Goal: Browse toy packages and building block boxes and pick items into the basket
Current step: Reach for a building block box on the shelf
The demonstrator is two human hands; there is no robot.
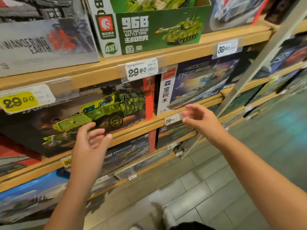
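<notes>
A dark building block box with a green armoured truck (86, 113) stands on the middle shelf. My left hand (90, 141) hovers in front of its lower right corner, fingers loosely spread, holding nothing. Right of it stands a blue warship box (196, 85). My right hand (201, 119) is raised before that box's lower edge, fingers relaxed and empty. A green tank box marked 96B (149, 30) sits on the shelf above. No basket is in view.
Wooden shelves (103, 70) carry price tags reading 29.90 (137, 71) and 79 (172, 120). A grey Wandering Earth box (43, 44) is at upper left. More boxes fill the lower shelves. A metal upright (259, 63) stands at right, with tiled floor (216, 188) below.
</notes>
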